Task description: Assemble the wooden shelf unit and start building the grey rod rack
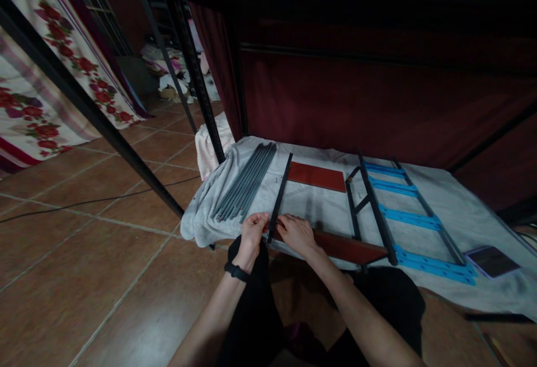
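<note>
Bearings o'clock, from mid-view. 10: curtain (62, 48), off-white, red and purple floral bands. 8: floor tiles (96, 260), brown, pale grid lines; closer in, rods (246, 183), grey. 5: bar (280, 196), black. 3: short panel (316, 176), red-brown; farther out, cloth (457, 202), pale grey. 4: long panel (346, 248), darker red-brown; slats (410, 217), bright blue; flat device (493, 260), dark, purple-edged. 2: drape (361, 98), dark maroon. 7: wristband (237, 272), black.

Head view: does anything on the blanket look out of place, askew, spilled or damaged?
Nothing looks spilled or damaged. A phone-like device lies right of the nearest blue crosspiece, odd as the lone gadget among dark bars and reddish-brown boards. The gray blanket is rumpled at its left end, beside metal rods.
</note>
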`<state>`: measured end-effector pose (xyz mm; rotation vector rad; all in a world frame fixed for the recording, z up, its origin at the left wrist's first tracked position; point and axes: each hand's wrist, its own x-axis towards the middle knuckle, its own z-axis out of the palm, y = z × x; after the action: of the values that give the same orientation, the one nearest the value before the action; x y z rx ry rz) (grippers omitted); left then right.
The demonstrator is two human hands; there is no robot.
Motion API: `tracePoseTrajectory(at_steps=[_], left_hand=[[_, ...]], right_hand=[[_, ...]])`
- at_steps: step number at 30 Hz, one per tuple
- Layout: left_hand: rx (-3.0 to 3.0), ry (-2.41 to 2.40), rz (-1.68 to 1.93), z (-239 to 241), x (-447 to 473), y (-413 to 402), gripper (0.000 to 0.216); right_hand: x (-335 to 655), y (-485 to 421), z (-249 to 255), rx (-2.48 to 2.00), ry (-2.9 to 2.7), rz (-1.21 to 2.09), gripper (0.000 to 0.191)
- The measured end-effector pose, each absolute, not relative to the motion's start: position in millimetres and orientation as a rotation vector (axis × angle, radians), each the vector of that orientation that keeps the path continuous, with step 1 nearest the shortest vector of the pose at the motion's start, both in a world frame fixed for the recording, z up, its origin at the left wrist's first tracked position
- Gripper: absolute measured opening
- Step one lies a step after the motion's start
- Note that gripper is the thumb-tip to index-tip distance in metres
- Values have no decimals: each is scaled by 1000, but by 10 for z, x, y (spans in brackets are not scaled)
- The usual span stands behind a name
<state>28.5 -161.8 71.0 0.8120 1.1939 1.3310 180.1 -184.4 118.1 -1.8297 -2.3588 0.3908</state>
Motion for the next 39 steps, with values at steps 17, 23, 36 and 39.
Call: tracePoseTrajectory(at_steps=[17, 23, 36, 39], left_hand=[[989, 1118, 1277, 646, 207, -1621, 37], [935, 1158, 1302, 636, 224, -1607, 40], [973, 1140, 1238, 596, 212, -1577, 36], [1074, 1120, 1276, 616, 206, -1577, 29]], right_hand=[[1803, -1838, 1170, -1823, -2343, 398, 27], [1792, -1833, 1178, -1852, -2342, 401, 27], [1799, -1821, 1145, -1850, -2329, 406, 28], [1805, -1810, 1152, -1839, -2322, 453, 29]])
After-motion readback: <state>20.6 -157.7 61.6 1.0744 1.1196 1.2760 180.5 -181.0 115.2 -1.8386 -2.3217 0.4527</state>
